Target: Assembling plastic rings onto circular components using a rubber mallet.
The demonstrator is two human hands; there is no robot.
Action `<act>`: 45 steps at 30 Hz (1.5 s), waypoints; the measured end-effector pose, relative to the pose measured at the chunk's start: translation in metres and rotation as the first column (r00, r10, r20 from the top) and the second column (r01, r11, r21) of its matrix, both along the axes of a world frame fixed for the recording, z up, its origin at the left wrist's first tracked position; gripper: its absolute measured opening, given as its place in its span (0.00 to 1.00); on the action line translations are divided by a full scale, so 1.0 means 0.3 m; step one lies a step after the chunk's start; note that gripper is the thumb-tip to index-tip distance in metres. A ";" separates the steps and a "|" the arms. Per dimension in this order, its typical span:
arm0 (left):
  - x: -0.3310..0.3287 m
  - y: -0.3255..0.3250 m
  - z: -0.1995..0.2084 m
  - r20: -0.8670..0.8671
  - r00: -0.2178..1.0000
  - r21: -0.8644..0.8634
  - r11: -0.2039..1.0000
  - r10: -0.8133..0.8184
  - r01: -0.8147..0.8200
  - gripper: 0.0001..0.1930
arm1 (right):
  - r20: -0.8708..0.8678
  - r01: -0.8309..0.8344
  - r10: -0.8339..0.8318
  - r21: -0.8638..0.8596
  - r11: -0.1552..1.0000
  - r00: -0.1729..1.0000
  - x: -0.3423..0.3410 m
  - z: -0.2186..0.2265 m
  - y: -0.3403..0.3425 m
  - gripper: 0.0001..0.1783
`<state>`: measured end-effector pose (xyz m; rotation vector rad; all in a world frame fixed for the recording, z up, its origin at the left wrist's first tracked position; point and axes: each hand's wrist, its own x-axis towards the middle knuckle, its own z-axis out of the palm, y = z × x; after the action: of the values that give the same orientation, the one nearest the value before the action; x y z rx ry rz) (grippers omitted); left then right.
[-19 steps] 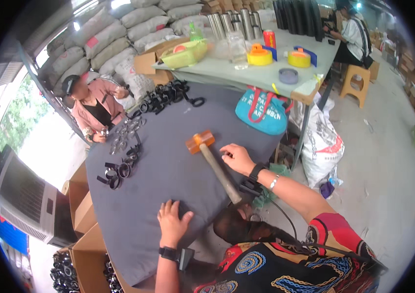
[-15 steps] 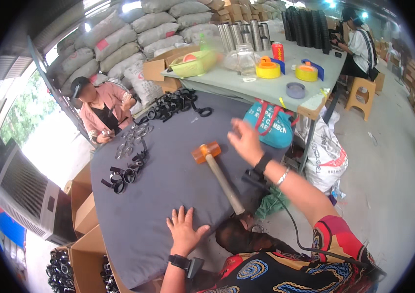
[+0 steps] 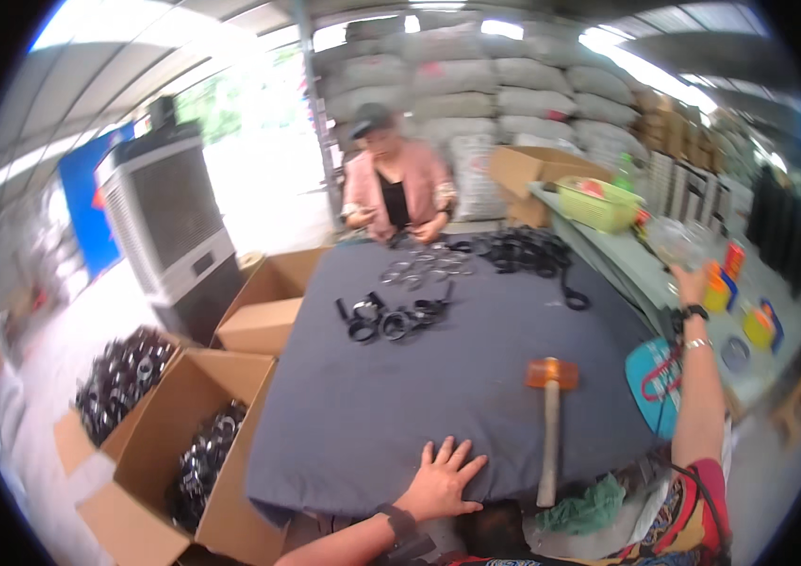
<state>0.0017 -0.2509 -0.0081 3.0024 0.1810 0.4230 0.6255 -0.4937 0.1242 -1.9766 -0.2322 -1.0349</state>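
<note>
My left hand (image 3: 443, 479) lies flat on the dark grey cloth of the padded table (image 3: 438, 396), fingers spread, holding nothing. My right hand (image 3: 693, 286) reaches out to the green-topped side table at the right. It is at a clear, see-through vessel (image 3: 681, 241), probably the jar; blur hides how its fingers meet it. A mallet with an orange head (image 3: 551, 374) and a wooden handle rests on the cloth between my arms. Several black ring clamps (image 3: 396, 323) lie farther off, with metal rings (image 3: 424, 264) and a pile of black clamps (image 3: 523, 252) behind them.
A person in a pink jacket (image 3: 419, 179) works at the far edge. Open cartons (image 3: 264, 377) of black clamps stand at the left, near an air cooler (image 3: 169, 222). The side table (image 3: 608, 259) bears a yellow-green basket (image 3: 598, 205), a red can (image 3: 733, 257) and tape rolls (image 3: 759, 325).
My view has swung left and up. My right hand has gone from above the padded table to the clear vessel on the side table. My left hand still lies flat on the cloth.
</note>
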 end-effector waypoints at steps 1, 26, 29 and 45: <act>0.005 0.004 -0.002 -0.031 1.000 -0.005 1.000 -0.003 0.003 0.43 | 0.024 0.004 -0.004 -0.006 1.000 1.000 0.012 -0.018 0.048 0.59; -0.052 0.044 0.000 -0.021 1.000 -0.146 0.989 -0.005 0.002 0.45 | 0.115 -0.354 0.364 -0.094 0.930 0.924 -0.229 0.035 0.194 0.39; -0.034 0.046 -0.004 -0.024 1.000 -0.139 0.990 -0.010 0.007 0.45 | 0.100 -0.556 0.551 0.031 0.830 0.828 -0.397 0.013 0.299 0.42; -0.017 0.054 -0.049 -0.001 0.999 -0.332 0.942 -0.045 0.043 0.44 | -0.199 -0.970 0.967 0.214 -0.115 -0.158 -1.792 0.066 0.553 0.43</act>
<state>-0.0035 -0.2346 -0.0227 2.6714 0.1665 0.3367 0.0879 -0.3277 0.1441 -1.1783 -1.3687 0.3989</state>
